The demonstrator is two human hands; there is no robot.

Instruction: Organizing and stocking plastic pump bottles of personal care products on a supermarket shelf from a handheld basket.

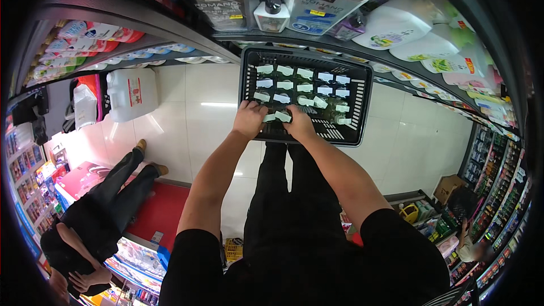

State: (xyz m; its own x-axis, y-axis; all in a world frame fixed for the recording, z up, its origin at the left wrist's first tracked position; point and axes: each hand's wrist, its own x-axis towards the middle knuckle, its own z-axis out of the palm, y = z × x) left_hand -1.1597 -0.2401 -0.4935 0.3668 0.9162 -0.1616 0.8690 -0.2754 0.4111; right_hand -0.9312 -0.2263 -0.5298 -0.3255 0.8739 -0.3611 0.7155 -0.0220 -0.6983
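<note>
At the near left of the basket (361, 105), our left hand (249, 120) is resting with fingers bent narrow, its tips right beside a small white-labelled item (269, 118). Just to the right, our right hand (299, 123) is facing it, fingers likewise bent, close against a second labelled item (282, 116). Both items are sitting between the hands; whether either grip is fully closed, we cannot tell.

Farther into the black, slotted basket we are counting rows of similar items (305, 72), pale labels facing up. Below it, pale floor tiles (212, 136) are showing. Beyond the far rim, we are seeing a shelf carrying a grey package (326, 11) and, farther right, white bottles (391, 22). Out left, a white jug (133, 93) is showing its red-edged label. Near left, a person in dark clothing (96, 215) is standing by a red-topped counter (164, 207). Near right, an open cardboard box (447, 188) is sitting beside packed racks (504, 175).
</note>
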